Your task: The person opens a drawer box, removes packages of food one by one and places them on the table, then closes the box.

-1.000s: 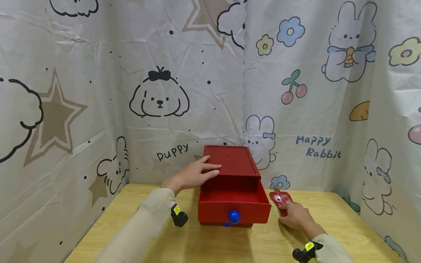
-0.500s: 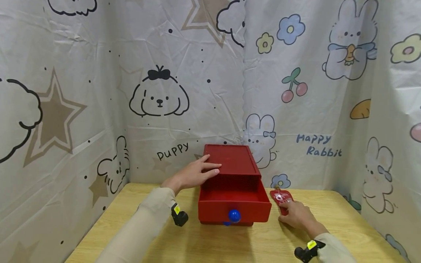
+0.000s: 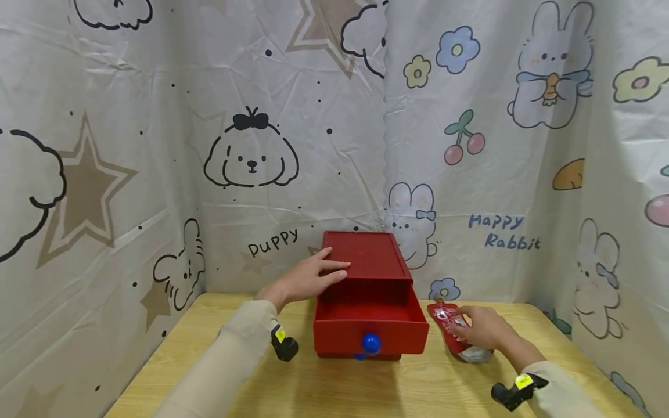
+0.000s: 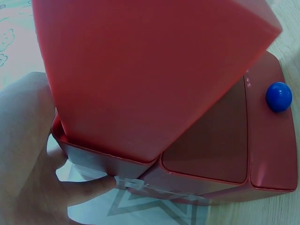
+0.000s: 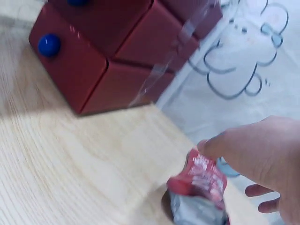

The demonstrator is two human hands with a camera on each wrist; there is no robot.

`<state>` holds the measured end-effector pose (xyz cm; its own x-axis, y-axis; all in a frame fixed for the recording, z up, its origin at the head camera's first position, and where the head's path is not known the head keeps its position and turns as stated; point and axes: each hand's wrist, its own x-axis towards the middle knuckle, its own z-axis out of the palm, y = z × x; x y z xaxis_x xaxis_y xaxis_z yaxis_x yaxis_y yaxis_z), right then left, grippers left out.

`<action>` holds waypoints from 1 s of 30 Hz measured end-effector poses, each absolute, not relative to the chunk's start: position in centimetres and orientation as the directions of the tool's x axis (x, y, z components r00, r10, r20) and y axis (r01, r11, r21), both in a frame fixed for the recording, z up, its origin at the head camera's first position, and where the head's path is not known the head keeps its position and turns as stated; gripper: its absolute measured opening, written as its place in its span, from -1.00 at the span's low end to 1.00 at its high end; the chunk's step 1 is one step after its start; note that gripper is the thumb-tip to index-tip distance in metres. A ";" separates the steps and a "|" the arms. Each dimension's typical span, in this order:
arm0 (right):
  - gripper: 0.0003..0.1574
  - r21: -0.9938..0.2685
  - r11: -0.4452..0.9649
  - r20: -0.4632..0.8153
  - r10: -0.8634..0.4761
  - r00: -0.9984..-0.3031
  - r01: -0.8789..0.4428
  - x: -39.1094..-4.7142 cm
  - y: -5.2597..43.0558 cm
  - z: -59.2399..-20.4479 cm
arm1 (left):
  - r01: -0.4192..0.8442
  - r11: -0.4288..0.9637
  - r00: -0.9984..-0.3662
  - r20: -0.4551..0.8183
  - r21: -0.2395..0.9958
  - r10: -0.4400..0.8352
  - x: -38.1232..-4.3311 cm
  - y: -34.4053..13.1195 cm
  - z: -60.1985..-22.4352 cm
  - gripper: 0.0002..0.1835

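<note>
A red drawer box (image 3: 366,255) with blue ball knobs stands on the table, its upper drawer (image 3: 368,337) pulled out and hollow inside. My left hand (image 3: 308,278) rests on the box's top left edge with fingers spread; the left wrist view shows fingers along its side wall. To the right lies a red pouch (image 3: 449,322) with white print, a silver end and a small cap at its far end. Over its right side, my right hand (image 3: 483,328) hovers with bent fingers apart, a fingertip overlapping the pouch's upper part in the right wrist view.
The light wooden table (image 3: 251,383) ends at a printed curtain (image 3: 251,220) behind and at both sides. Black wrist cameras sit on both sleeves. Clear tape runs down the box's side in the right wrist view.
My right hand has shifted right and slightly back from the near end of the pouch, uncovering its silver end. The left hand and the drawer have stayed in place.
</note>
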<state>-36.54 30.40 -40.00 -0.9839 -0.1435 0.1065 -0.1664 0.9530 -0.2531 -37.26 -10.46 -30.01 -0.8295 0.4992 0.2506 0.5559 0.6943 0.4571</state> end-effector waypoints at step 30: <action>-0.30 -0.244 0.898 0.323 -0.282 -0.903 -0.367 -33.1 25.0 -28.6 | 0.564 0.694 -0.825 0.265 0.448 0.499 -37.4 -10.5 -30.0 -0.53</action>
